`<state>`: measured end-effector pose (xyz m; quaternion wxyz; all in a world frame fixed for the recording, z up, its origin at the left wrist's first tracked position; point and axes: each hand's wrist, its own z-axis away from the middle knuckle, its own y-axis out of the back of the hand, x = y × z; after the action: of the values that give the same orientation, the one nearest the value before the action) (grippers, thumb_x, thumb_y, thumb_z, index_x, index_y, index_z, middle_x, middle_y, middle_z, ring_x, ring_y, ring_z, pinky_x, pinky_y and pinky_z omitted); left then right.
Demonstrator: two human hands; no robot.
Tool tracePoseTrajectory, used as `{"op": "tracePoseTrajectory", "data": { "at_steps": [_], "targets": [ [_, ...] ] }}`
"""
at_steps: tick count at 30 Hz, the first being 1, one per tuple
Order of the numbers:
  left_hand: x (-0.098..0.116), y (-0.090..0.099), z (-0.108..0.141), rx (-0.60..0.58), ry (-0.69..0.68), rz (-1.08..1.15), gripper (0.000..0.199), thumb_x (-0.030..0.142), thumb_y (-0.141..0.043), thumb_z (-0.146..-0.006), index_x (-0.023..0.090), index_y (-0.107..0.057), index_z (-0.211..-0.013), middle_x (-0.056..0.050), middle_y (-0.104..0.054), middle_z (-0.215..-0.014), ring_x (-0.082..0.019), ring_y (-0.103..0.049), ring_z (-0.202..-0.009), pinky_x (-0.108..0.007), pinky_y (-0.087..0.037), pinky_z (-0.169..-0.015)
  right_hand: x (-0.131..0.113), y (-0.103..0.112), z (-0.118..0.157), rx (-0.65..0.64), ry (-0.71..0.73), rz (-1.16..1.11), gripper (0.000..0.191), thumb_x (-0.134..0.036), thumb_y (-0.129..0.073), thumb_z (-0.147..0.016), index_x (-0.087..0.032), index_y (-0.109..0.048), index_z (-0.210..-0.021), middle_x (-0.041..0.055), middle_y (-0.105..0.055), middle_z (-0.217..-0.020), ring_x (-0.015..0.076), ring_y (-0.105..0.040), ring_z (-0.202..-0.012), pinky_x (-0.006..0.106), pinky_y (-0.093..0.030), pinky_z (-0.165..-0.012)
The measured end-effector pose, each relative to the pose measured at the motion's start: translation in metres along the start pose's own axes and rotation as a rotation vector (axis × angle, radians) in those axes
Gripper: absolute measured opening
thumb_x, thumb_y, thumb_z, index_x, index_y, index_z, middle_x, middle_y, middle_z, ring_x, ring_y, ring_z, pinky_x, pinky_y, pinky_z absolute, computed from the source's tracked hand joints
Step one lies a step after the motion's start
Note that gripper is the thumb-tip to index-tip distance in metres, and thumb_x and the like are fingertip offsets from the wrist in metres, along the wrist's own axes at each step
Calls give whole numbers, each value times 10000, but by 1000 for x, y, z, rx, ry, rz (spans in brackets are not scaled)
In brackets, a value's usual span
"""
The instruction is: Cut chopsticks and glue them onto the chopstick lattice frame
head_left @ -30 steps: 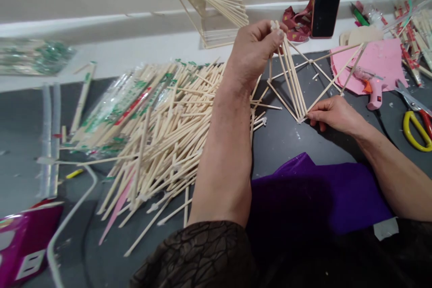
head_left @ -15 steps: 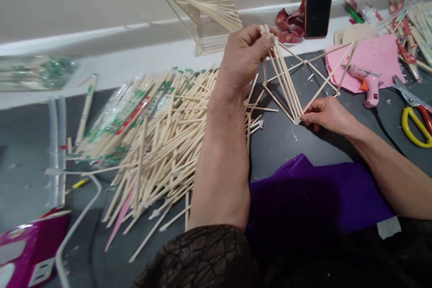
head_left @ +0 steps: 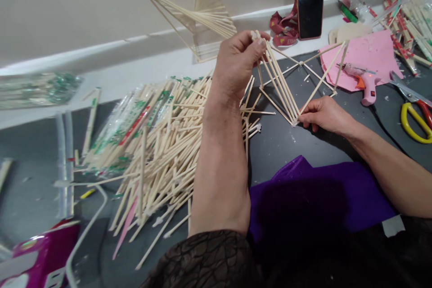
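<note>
A frame of thin wooden sticks (head_left: pixel 282 83) stands on the grey table, with whitish glue at its joints. Several of its sticks run side by side from a raised top corner down to a lower corner near me. My left hand (head_left: pixel 241 56) pinches the top corner between thumb and fingers. Low on the right, my right hand (head_left: pixel 324 114) is closed on the near bottom corner. To the right of the frame, a pink glue gun (head_left: pixel 366 82) lies on a pink sheet (head_left: pixel 380 54).
Left of my forearm spreads a heap of loose sticks (head_left: pixel 168 148), beside bagged chopsticks (head_left: pixel 121 121). A finished-looking twisted stick model (head_left: pixel 209 18) leans at the wall near a phone (head_left: pixel 310 2). Scissors (head_left: pixel 415 121) lie far right; purple cloth (head_left: pixel 364 193) is in front.
The view has shifted slightly, so the scene sits a little differently. Both hands keep their holds on the stick frame, which shows almost no movement against the table.
</note>
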<state>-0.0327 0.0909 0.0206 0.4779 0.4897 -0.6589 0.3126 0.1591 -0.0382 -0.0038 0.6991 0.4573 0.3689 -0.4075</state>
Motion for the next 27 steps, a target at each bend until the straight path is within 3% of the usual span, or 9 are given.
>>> {"op": "tracePoseTrajectory", "data": {
  "at_steps": [6, 14, 19, 27],
  "targets": [
    [-3, 4, -1, -29, -11, -31, 318, 561, -777, -699, 306, -705, -875, 7, -636, -704, -183, -522, -665, -446, -460, -744, 0, -1, 0, 0, -22, 2, 84, -169, -657, -758, -124, -681, -691, -10, -616, -553, 51, -503, -392, 184, -375, -407],
    [-6, 3, -3, -1, -38, -55, 186, 444, -734, -765, 290, -707, -866, 21, -601, -656, -127, -521, -573, -304, -479, -597, -2, -2, -1, 5, -45, 24, 101, -179, -657, -776, -114, -683, -702, -6, -619, -552, 49, -501, -388, 183, -365, -403],
    [-4, 3, -2, 14, -17, -72, 232, 442, -742, -774, 242, -697, -885, 17, -607, -680, -126, -563, -600, -309, -519, -638, 2, -2, -2, 1, -14, 23, 99, -186, -650, -769, -119, -681, -703, -8, -626, -555, 49, -503, -388, 182, -369, -406],
    [-3, 2, 0, 31, -13, -74, 126, 279, -668, -864, 177, -697, -932, 1, -599, -710, -141, -603, -644, -393, -547, -771, 3, -3, -4, 2, -16, 18, 119, -206, -657, -770, -120, -677, -691, -3, -624, -550, 50, -504, -387, 181, -367, -405]
  ]
}}
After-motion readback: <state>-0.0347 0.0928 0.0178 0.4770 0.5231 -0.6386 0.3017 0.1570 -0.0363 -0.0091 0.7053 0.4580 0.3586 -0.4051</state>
